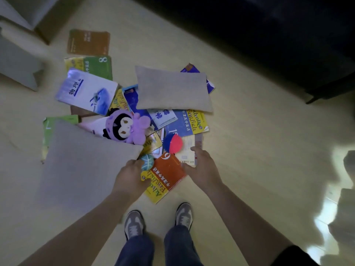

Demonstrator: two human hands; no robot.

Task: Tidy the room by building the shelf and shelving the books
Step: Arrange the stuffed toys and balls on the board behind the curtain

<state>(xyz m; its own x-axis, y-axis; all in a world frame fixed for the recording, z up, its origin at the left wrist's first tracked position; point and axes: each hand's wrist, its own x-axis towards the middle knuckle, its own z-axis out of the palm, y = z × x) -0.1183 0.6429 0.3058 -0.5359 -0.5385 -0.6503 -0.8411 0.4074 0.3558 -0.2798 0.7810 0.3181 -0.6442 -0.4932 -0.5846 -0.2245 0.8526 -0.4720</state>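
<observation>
Several books lie scattered on the floor in front of my feet. Nearest is an orange and yellow English book (167, 173) marked 9. My left hand (130, 179) grips its left edge, thumb on the yellow cover, fingers curled beside a small teal ball (148, 161). My right hand (201, 167) is spread at the book's right edge, with the thumb against it and the forefinger on a cream book (187, 150). Further off lie a blue English book (184, 123), a white physics book (86, 91), a green book (98, 66) and a brown book (88, 43).
Two grey cushions (172, 89) (82, 169) lie over the pile. A purple plush toy (126, 127) and a red and blue spiky ball (172, 144) sit among the books. A dark sofa (269, 45) stands at the back right, cardboard and grey panels (17, 64) at the back left.
</observation>
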